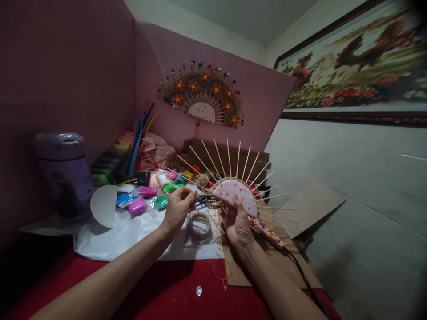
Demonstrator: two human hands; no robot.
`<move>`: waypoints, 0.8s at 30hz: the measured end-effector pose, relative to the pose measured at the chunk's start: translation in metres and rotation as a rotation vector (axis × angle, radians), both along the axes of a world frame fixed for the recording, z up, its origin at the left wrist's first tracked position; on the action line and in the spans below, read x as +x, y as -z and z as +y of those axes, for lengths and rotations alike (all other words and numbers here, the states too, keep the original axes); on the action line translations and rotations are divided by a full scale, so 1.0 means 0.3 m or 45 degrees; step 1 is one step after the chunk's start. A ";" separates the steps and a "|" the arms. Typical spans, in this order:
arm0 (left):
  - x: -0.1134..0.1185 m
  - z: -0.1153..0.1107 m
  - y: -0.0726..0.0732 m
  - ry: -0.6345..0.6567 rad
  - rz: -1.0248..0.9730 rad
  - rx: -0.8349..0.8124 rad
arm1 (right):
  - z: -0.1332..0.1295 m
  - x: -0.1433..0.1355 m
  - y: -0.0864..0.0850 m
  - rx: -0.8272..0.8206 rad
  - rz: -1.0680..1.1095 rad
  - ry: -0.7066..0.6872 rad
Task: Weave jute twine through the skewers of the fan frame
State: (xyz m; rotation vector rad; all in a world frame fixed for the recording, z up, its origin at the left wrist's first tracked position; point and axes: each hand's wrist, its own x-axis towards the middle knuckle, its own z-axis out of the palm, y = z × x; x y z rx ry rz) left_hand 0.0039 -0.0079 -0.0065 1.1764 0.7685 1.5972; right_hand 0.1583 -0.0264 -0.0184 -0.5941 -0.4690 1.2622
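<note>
My right hand (238,222) grips a half-round fan base (235,194) covered in white cloth with coral dots, thumb on its front. Thin wooden skewers (238,162) radiate from the curved edge, where twine runs around their lower ends. To the left, my left hand (181,205) is closed in a pinch on what looks like a strand of jute twine; the strand itself is hardly visible. Below it lies a coil of jute twine (199,227). Blue-handled scissors (204,201) rest behind, between the hands. A colourful patterned glue gun (268,233) with a black cord lies by my right wrist.
Bagged coloured clay (137,206), a white scalloped half-disc (104,206) and a purple flask (65,178) stand or lie left. Cardboard (240,271) and white sheeting (100,244) cover parts of the red table (160,289). A finished flowered fan (203,95) hangs behind.
</note>
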 end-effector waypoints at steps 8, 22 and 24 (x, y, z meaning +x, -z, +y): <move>0.007 0.002 -0.006 0.071 -0.097 -0.060 | 0.001 -0.001 0.013 0.117 -0.129 0.022; -0.002 0.010 -0.009 0.133 -0.159 -0.131 | -0.009 -0.014 0.009 0.151 -0.188 0.127; -0.003 0.010 -0.010 0.146 -0.168 -0.130 | -0.010 -0.014 0.010 0.158 -0.193 0.107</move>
